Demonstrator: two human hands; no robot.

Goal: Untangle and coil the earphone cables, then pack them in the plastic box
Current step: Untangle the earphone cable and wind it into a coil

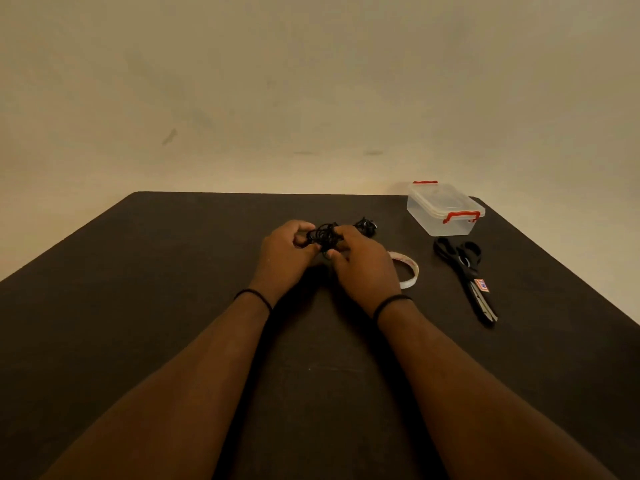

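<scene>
Pretty much at the start here. Both hands, left hand [285, 251] and right hand [360, 261], are pinching one black cable tangle [323, 235], held just above the table [138, 306], well to the left of the box [445, 211]. A second tangle [365, 226] sits just beyond the right hand. Nothing's coiled or packed yet, and the box lid is still clipped on. The scissors [465, 271], near the box, have a red label I can't read; the tape roll [408, 270] is left of them.

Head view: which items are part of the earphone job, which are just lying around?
Job:
- tangled black earphone cable, held by left hand and right hand
- second black cable bundle on the table
- clear plastic box, lid on, red clips

Lying about:
- black-handled scissors
- roll of tape
- dark table
</scene>
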